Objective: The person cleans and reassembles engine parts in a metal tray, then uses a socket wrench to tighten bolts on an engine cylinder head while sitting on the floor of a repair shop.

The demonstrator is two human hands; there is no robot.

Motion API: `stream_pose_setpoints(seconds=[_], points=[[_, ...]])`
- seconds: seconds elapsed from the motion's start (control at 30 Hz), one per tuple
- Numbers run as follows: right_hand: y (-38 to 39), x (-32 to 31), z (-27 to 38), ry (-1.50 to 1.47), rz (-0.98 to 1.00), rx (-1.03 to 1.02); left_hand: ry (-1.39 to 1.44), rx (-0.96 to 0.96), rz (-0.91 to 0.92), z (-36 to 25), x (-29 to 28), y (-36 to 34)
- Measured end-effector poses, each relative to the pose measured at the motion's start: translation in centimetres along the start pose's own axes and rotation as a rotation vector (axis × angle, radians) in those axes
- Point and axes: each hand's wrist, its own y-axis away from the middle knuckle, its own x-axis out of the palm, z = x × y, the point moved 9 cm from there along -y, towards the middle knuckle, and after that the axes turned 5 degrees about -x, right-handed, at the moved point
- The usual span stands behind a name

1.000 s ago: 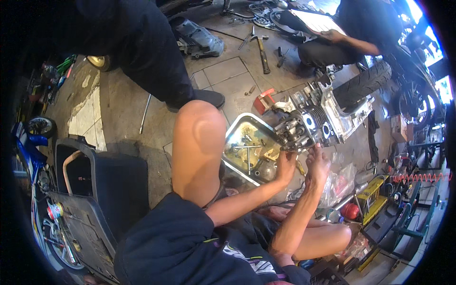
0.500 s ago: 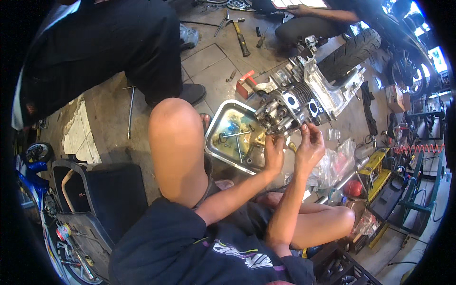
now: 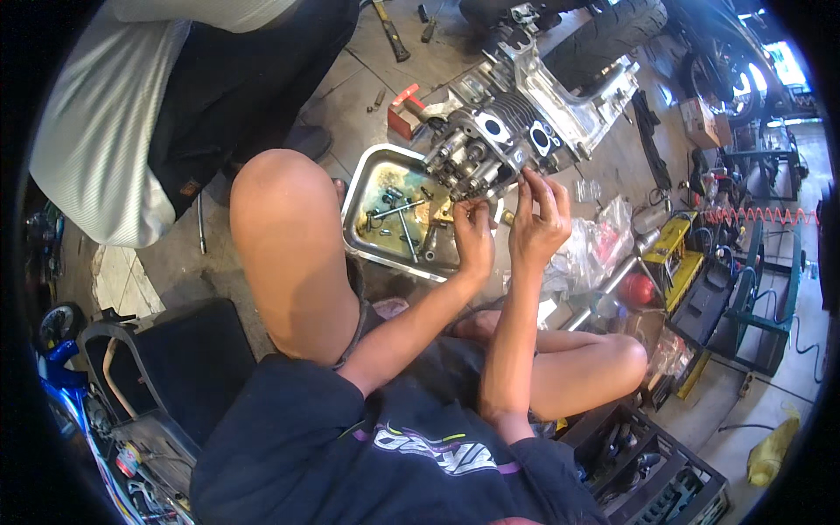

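Note:
A silver engine with a finned cylinder and exposed cylinder head (image 3: pixel 472 153) stands tilted among the tools, gaskets on its face. Both of my hands reach up to the head's lower edge. My left hand (image 3: pixel 475 236) has its fingers curled at the underside, their tips partly hidden. Just right of it, my right hand (image 3: pixel 542 223) pinches at the edge; whatever is between the fingertips is too small to make out. Below the head lies a metal tray (image 3: pixel 354 210) holding a T-handle wrench, bolts and oily liquid.
A co-worker in dark trousers (image 3: pixel 262 79) is close at upper left. Around me are a red box (image 3: pixel 404 114), hammer (image 3: pixel 390 31), tire (image 3: pixel 604 35), plastic bags (image 3: pixel 595 236), yellow toolbox (image 3: pixel 672 249), black crate (image 3: pixel 656 464) and black bin (image 3: pixel 184 367).
The view has shifted, so engine and tray appear higher. A co-worker's light top has come into view at upper left. Both my hands stay at the cylinder head, fingers slightly shifted.

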Motion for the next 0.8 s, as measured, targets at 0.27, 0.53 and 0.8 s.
stream_pose_setpoints(seconds=[0.27,0.53,0.8], points=[[2.5,0.9,-1.8,-0.012,-0.060,0.225,-0.029,-0.008,-0.016,0.5,-0.8,-0.6],[1.2,0.5,-0.4,-0.014,-0.106,-0.014,-0.073,-0.013,-0.003,1.0,-1.2,-1.0],[2.8,1.2,-2.3,-0.073,-0.051,0.275,-0.031,-0.039,0.017,0.9,-1.0,-0.9]])
